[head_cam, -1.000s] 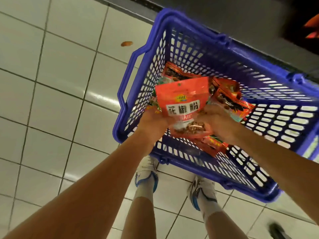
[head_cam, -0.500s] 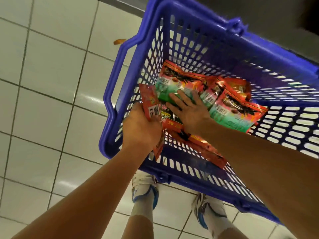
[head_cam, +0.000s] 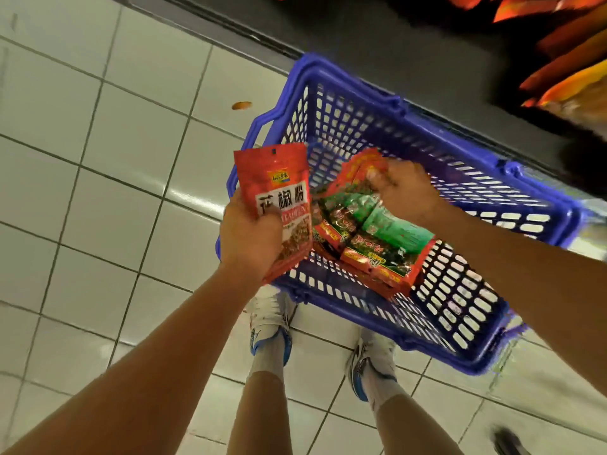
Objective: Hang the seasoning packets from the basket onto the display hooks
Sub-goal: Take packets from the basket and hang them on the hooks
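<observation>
A blue plastic basket (head_cam: 466, 152) stands on the tiled floor in front of my feet. My left hand (head_cam: 249, 238) grips a red seasoning packet (head_cam: 279, 192) with a white label, held upright over the basket's left rim. My right hand (head_cam: 404, 188) pinches the top edges of a bunch of red-and-green packets (head_cam: 371, 238), which hang fanned out above the basket. No display hooks show clearly in this view.
Blurred orange and red packets (head_cam: 565, 50) hang on a dark display at the top right, above a grey shelf base (head_cam: 328, 27) behind the basket. A small orange scrap (head_cam: 241, 105) lies on the white floor tiles at left. My white-and-blue shoes (head_cam: 269, 326) stand below the basket.
My right hand, which lay flat on the packets in the basket, has gathered a bunch and lifted it. My left hand has raised its red packet upright, label facing me. The view has pulled back.
</observation>
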Action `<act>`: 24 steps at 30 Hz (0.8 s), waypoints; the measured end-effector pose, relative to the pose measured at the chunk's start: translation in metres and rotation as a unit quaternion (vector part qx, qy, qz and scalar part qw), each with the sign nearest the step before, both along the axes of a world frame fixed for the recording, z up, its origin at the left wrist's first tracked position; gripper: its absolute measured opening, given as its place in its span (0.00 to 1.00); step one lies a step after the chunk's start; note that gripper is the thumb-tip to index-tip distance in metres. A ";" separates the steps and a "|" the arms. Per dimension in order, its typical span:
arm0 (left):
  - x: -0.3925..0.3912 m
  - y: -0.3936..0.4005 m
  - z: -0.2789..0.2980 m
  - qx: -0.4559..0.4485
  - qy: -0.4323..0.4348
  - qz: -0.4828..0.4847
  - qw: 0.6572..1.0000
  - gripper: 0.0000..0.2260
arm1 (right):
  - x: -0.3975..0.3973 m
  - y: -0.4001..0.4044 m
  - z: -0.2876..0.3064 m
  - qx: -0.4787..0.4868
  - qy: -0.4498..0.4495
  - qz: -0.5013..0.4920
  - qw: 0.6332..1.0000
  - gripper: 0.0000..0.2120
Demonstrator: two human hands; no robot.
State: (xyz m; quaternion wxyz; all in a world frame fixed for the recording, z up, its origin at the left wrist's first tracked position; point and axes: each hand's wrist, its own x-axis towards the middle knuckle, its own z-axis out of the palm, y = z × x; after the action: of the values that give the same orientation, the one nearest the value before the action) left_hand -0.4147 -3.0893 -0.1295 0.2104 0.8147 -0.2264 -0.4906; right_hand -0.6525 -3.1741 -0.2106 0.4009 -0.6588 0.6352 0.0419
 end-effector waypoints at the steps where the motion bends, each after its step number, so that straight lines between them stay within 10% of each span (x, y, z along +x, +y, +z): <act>1: 0.004 -0.002 0.011 -0.004 0.018 0.014 1.000 0.15 | -0.005 -0.002 0.012 0.004 -0.014 -0.050 0.999 0.16; 7: 0.009 -0.001 0.081 -0.032 0.106 0.049 0.993 0.14 | -0.024 0.002 0.100 0.056 -0.136 -0.298 0.943 0.13; 18: -0.032 -0.026 0.282 -0.107 0.229 0.036 0.967 0.05 | -0.036 0.017 0.370 0.045 -0.375 -0.348 0.858 0.14; 24: -0.047 -0.025 0.456 -0.217 0.238 -0.029 0.946 0.19 | -0.055 0.027 0.572 -0.082 -0.387 -0.313 0.863 0.16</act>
State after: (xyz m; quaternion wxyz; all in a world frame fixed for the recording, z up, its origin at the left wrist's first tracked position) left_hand -0.4617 -3.1140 0.3267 0.4159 0.6021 -0.2944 -0.6146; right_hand -0.7075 -3.1472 0.3613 0.5513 -0.4192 0.6027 -0.3963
